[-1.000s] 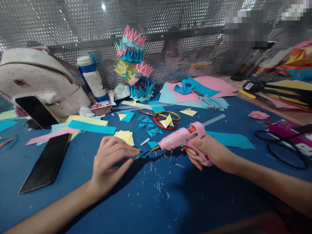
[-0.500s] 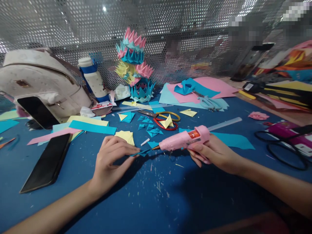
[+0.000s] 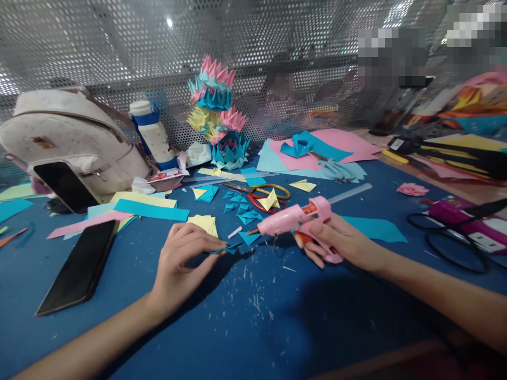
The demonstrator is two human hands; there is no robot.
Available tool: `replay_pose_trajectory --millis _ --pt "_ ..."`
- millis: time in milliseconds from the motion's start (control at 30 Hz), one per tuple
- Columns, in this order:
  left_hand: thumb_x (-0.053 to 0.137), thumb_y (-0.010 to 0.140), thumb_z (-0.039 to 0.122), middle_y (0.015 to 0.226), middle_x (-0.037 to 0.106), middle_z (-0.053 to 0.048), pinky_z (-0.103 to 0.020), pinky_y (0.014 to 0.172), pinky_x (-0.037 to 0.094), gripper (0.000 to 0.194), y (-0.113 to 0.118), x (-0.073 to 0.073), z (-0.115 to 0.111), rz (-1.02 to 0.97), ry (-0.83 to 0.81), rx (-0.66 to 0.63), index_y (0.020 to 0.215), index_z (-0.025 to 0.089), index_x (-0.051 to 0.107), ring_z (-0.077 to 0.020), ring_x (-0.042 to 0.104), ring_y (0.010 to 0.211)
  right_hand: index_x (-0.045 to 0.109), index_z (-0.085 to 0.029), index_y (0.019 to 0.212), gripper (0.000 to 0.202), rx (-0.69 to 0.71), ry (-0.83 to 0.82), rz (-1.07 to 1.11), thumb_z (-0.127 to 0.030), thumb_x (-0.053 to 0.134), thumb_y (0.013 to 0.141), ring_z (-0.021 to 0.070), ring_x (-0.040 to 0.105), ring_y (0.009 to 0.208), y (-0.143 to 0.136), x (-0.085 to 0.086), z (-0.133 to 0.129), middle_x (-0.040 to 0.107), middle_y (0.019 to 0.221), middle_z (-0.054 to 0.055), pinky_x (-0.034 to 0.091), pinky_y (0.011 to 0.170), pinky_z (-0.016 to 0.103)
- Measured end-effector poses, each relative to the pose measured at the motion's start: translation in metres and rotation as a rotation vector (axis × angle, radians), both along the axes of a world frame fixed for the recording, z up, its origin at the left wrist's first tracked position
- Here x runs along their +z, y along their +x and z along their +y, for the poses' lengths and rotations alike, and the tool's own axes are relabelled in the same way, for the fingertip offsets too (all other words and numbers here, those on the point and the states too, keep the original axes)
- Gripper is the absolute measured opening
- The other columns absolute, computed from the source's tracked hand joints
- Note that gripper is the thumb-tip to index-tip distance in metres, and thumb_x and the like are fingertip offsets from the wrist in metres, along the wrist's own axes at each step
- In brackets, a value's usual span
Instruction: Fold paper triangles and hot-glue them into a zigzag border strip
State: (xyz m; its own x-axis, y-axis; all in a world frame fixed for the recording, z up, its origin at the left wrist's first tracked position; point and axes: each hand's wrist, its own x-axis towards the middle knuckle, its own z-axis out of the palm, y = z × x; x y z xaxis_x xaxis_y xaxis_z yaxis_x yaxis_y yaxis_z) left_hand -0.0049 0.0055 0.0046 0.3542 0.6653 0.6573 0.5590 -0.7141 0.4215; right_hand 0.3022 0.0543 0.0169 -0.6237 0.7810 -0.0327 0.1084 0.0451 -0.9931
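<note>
Near the middle of the blue table, my left hand (image 3: 184, 256) pinches a small folded blue paper piece (image 3: 231, 248) between thumb and fingers. My right hand (image 3: 336, 240) is wrapped round the handle of a pink glue gun (image 3: 295, 219), with a clear glue stick out of its back. The gun's nozzle points left, a little above and right of the pinched piece, apart from it. A blue triangle (image 3: 249, 238) lies under the nozzle. Behind it are several small folded blue pieces (image 3: 248, 215), a yellow folded piece (image 3: 270, 200) on red-and-yellow-handled scissors (image 3: 273, 188), and yellow squares (image 3: 204, 224).
At left lie a black phone (image 3: 79, 266) and paper strips (image 3: 154, 209), before a white backpack (image 3: 67, 137) with another phone. A paper flower tower (image 3: 214, 97) and a bottle (image 3: 152, 134) stand behind. Right are light-blue scissors (image 3: 338, 169) and a purple power strip (image 3: 455, 221) with black cable.
The glue gun's nozzle has lifted off the folded blue piece, and the gun is tilted more upward. My left hand keeps its pinch. The view has shifted slightly.
</note>
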Motion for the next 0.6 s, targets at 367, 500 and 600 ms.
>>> replay_pose_trajectory --millis 367,500,600 --pt "0.068 0.091 0.018 0.09 0.077 0.003 -0.038 0.081 0.043 0.009 -0.001 -0.005 0.0 -0.038 -0.049 -0.04 0.091 0.026 0.071 -0.0173 0.068 0.082 0.061 -0.014 0.072 0.059 -0.488 0.393 -0.26 -0.071 0.055 0.083 0.0098 0.045 0.05 0.029 0.026 0.029 0.058 0.062 0.004 0.032 0.045 0.024" --pt "0.068 0.091 0.018 0.09 0.077 0.001 -0.038 0.081 0.044 0.009 0.0 -0.005 0.001 -0.06 -0.073 -0.038 0.091 0.026 0.072 -0.0183 0.068 0.083 0.064 -0.014 0.068 0.055 -0.543 0.538 -0.619 -0.066 0.054 0.084 0.0135 0.051 0.049 0.06 0.035 0.038 0.059 0.056 0.005 0.037 0.051 0.028" --pt "0.067 0.091 0.018 0.089 0.077 0.0 -0.038 0.081 0.044 0.009 0.002 -0.005 0.001 -0.072 -0.088 -0.038 0.091 0.026 0.073 -0.0193 0.069 0.082 0.067 -0.014 0.068 0.051 -0.581 0.57 -0.757 -0.06 0.056 0.087 0.0153 0.058 0.053 0.08 0.033 0.037 0.063 0.058 0.007 0.041 0.059 0.03"
